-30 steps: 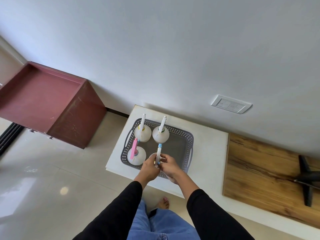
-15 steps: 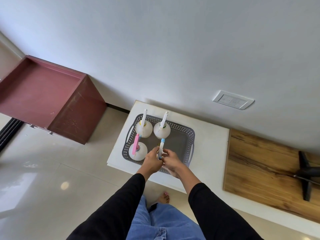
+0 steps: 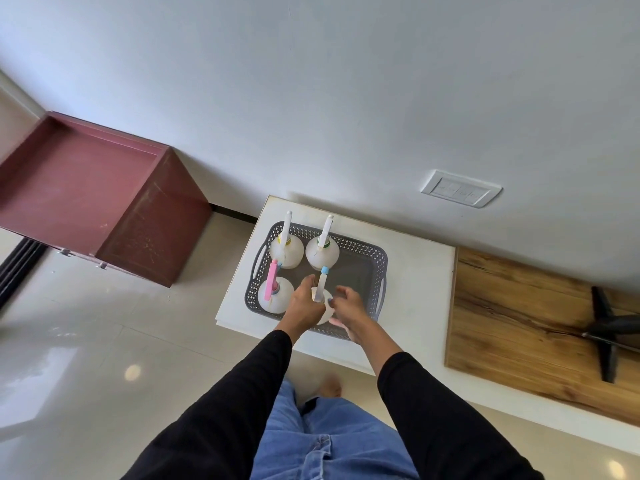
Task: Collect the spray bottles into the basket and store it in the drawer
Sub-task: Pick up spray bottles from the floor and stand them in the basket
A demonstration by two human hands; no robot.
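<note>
Right hand (image 3: 347,304) off blue-tipped bottle (image 3: 321,296) — fingers spread.

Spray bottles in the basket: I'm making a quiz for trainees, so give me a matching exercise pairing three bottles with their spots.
Bottles:
1. Pink bottle
2. Blue bottle
3. Yellow bottle

Spots in the basket:
A. far left corner
B. near left corner
C. between the left hand and right hand

Pairs: 1-B, 2-C, 3-A

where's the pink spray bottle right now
In the head view, the pink spray bottle stands in the grey basket's near-left corner, just left of the left hand.
</note>
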